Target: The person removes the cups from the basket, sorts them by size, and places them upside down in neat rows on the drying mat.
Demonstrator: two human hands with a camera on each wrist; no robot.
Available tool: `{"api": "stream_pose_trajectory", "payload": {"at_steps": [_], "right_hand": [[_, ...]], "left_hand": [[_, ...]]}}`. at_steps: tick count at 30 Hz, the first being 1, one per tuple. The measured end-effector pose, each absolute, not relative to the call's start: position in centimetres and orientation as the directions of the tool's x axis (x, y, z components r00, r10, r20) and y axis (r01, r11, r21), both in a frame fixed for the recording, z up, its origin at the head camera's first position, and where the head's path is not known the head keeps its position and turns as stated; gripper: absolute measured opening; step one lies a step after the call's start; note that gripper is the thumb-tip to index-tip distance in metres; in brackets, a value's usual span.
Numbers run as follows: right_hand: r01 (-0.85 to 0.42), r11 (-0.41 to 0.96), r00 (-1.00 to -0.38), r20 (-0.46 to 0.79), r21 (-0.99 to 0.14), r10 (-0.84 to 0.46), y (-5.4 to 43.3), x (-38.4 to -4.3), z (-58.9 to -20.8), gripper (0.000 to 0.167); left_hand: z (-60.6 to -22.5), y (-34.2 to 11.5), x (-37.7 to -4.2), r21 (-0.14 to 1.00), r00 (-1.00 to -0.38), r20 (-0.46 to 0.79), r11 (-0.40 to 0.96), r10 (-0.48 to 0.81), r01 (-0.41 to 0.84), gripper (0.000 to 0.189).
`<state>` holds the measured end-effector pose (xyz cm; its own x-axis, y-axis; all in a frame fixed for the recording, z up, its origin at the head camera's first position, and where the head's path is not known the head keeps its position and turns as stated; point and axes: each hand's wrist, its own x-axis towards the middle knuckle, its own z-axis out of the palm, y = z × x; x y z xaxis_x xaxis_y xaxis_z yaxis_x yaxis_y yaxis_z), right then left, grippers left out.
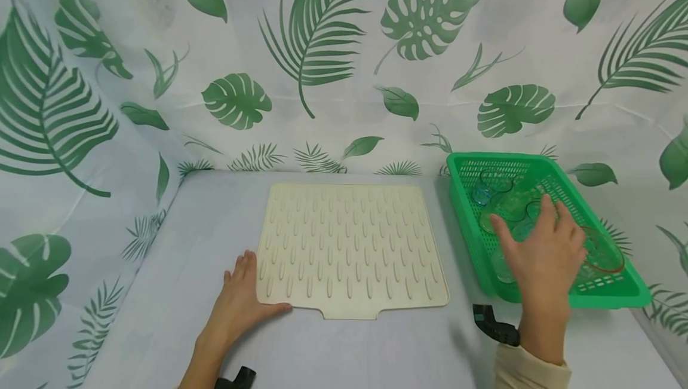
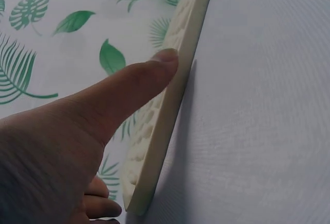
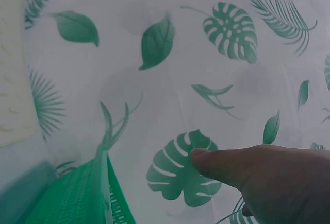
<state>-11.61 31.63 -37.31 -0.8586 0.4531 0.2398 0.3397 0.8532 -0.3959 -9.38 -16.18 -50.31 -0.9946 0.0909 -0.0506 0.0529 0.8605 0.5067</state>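
Note:
A cream drying mat (image 1: pixel 352 245) with rows of raised oblong ridges lies on the table. My left hand (image 1: pixel 236 296) rests at its front left corner, thumb along the front edge and fingers straight by the left side. In the left wrist view the thumb (image 2: pixel 139 80) touches the rim of the mat. My right hand (image 1: pixel 548 251) hovers over a green plastic basket (image 1: pixel 467 239), fingers spread and holding nothing that shows. Several clear glass vessels lie in the basket, among them a red-rimmed one (image 1: pixel 604 251) and a bluish one (image 1: pixel 482 195). The hand hides some of them.
The basket stands at the right of the white table (image 1: pixel 177 257), a short gap from the mat. A white curtain (image 1: pixel 333 120) with green leaves hangs behind and to the sides. A black wrist mount (image 1: pixel 497 326) sits on the right wrist.

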Motion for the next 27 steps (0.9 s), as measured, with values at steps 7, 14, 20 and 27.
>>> {"api": "stream_pose_trajectory", "payload": {"at_steps": [7,14,20,27], "right_hand": [[0.4,0.832,-0.86,0.157,-0.384,0.486,32.5,-11.9,-37.6,0.102],[0.43,0.823,-0.852,0.133,-0.371,0.506,32.9,-12.1,-37.8,0.104],[0.449,0.813,-0.845,0.119,-0.371,0.522,33.0,-12.1,-38.0,0.098],[0.441,0.812,-0.846,0.126,-0.383,0.519,33.0,-12.1,-38.2,0.092]], "left_hand": [[-50.7,-16.3,-9.3,0.488,-0.993,-0.057,0.871,0.099,0.059,0.137],[-50.7,-16.2,-9.3,0.472,-0.994,-0.045,0.879,0.101,0.068,0.134],[-50.9,-16.3,-9.2,0.476,-0.994,-0.029,0.876,0.104,0.078,0.13],[-51.1,-16.4,-9.2,0.485,-0.994,-0.03,0.871,0.104,0.077,0.13]]}}
